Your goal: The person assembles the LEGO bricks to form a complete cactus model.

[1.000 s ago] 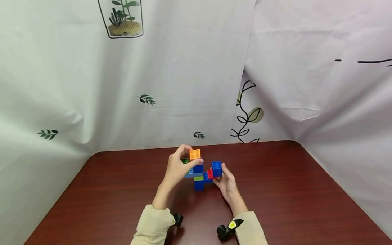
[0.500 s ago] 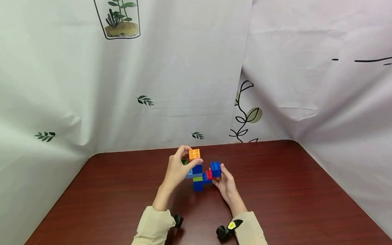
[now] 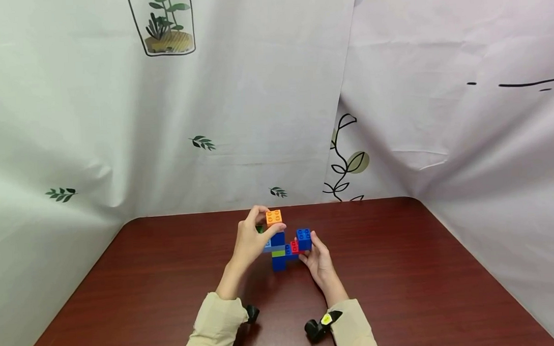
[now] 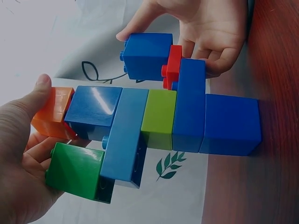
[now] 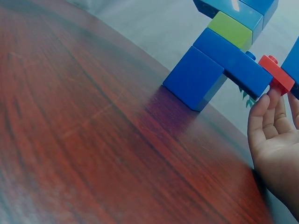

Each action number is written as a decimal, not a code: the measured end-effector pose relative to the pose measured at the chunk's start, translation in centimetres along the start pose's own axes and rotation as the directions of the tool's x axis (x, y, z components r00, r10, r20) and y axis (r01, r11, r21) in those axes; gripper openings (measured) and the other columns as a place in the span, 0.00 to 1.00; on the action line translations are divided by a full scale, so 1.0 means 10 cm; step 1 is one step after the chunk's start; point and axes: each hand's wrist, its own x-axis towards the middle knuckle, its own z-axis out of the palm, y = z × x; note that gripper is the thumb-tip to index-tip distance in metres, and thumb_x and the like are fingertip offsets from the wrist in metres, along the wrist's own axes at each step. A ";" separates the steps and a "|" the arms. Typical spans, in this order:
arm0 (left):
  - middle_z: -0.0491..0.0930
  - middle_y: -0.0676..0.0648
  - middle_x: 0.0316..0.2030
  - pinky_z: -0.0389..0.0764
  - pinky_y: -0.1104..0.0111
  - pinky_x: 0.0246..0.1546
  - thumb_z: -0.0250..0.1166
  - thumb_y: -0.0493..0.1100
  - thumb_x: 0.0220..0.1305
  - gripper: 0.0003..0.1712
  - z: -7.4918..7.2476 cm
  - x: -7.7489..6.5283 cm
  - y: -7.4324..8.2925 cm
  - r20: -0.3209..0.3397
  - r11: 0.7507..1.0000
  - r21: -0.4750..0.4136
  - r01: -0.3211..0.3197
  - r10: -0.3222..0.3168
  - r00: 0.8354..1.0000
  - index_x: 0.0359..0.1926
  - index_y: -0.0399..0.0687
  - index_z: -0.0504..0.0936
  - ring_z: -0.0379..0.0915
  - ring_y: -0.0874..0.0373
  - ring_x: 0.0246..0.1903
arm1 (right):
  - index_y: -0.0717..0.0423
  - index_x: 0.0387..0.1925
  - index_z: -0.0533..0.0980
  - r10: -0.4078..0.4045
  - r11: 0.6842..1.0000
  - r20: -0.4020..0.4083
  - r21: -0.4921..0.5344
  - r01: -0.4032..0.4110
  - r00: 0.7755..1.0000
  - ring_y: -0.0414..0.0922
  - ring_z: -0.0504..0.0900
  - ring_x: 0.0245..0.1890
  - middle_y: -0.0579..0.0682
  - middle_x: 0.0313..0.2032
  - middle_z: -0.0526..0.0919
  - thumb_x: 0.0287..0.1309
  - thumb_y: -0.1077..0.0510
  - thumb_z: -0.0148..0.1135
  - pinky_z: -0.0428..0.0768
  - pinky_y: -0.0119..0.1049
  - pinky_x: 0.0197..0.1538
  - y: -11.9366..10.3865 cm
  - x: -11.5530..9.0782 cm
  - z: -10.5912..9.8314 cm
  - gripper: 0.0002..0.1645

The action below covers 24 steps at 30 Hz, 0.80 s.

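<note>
A figure of toy building blocks stands on the table. Its column runs from a blue base block (image 4: 232,124) through a long blue block (image 4: 190,107), a lime block (image 4: 159,119) and a light blue block (image 4: 125,133) to another blue block and an orange block (image 3: 274,217) on top. A green block (image 4: 77,170) joins the left arm. My left hand (image 3: 250,238) pinches the orange block between thumb and fingers. On the right arm, a red block (image 4: 173,66) carries a blue block (image 3: 303,239). My right hand (image 3: 322,265) holds that end, thumb on the blue block, fingers beneath the red.
The dark red-brown table (image 3: 423,290) reaches back to a pale printed cloth (image 3: 274,102), which also hangs at both sides. Black wrist cameras, left (image 3: 252,313) and right (image 3: 315,329), sit at the light sleeves.
Both hands keep their hold and the blocks stay joined. The head view has shifted slightly.
</note>
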 end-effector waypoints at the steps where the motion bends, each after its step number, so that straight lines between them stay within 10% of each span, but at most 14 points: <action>1: 0.88 0.42 0.37 0.81 0.77 0.36 0.73 0.43 0.54 0.23 0.00 0.00 0.00 0.001 1.000 0.001 -0.001 0.001 1.000 0.47 0.42 0.74 0.81 0.55 0.33 | 0.43 0.40 0.77 0.001 1.000 0.000 0.001 -0.001 1.000 0.34 0.81 0.35 0.38 0.34 0.86 0.72 0.43 0.41 0.74 0.29 0.43 0.00 0.00 0.00 0.19; 10: 0.87 0.44 0.39 0.85 0.61 0.43 0.73 0.44 0.55 0.22 -0.03 0.00 0.01 0.050 0.999 0.033 0.025 -0.026 0.998 0.48 0.46 0.74 0.83 0.53 0.37 | 0.43 0.38 0.77 -0.010 1.000 0.011 0.003 0.010 1.000 0.34 0.82 0.34 0.39 0.34 0.86 0.72 0.43 0.41 0.75 0.29 0.41 0.01 0.01 -0.01 0.18; 24: 0.87 0.44 0.35 0.79 0.75 0.31 0.71 0.48 0.58 0.22 0.00 0.00 0.03 0.033 0.989 0.146 0.004 -0.009 0.999 0.50 0.46 0.74 0.80 0.57 0.28 | 0.42 0.38 0.78 -0.014 1.000 0.013 0.011 0.014 1.000 0.34 0.81 0.34 0.38 0.34 0.86 0.72 0.43 0.42 0.75 0.29 0.41 0.01 0.00 -0.01 0.18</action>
